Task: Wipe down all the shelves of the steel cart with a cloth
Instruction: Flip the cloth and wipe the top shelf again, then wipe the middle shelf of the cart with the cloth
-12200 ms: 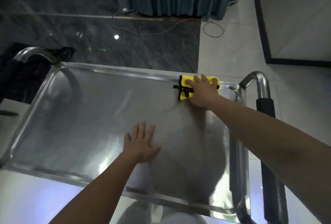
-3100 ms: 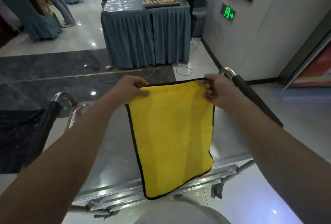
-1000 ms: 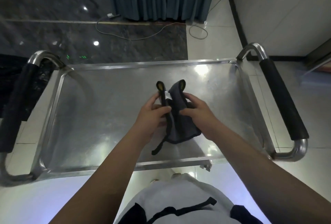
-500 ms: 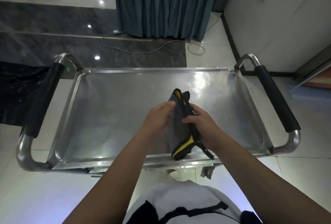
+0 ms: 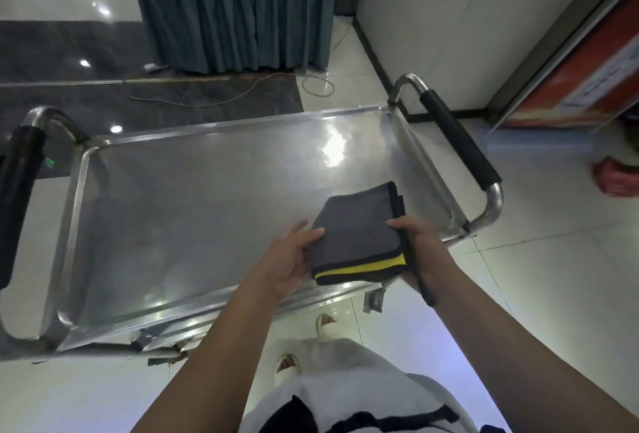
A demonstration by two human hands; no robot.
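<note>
The steel cart's top shelf [image 5: 207,197] fills the middle of the view, bare and shiny. A folded cloth [image 5: 359,228], grey outside with a yellow layer and black trim, is held flat just above the shelf's near right part. My left hand [image 5: 290,259] holds its left edge, thumb on top and fingers underneath. My right hand [image 5: 420,249] grips its right edge, thumb on top. The lower shelves are hidden under the top shelf.
Black-padded handles stand at the cart's left end [image 5: 17,201] and right end [image 5: 456,142]. A draped table [image 5: 235,7] and loose cables [image 5: 214,93] lie beyond the cart. A wall [image 5: 466,17] is at the right. My feet [image 5: 304,346] stand near the front rail.
The cloth was bunched upright between both hands half a second ago. Now it is folded into a flat square and held level, further right over the shelf.
</note>
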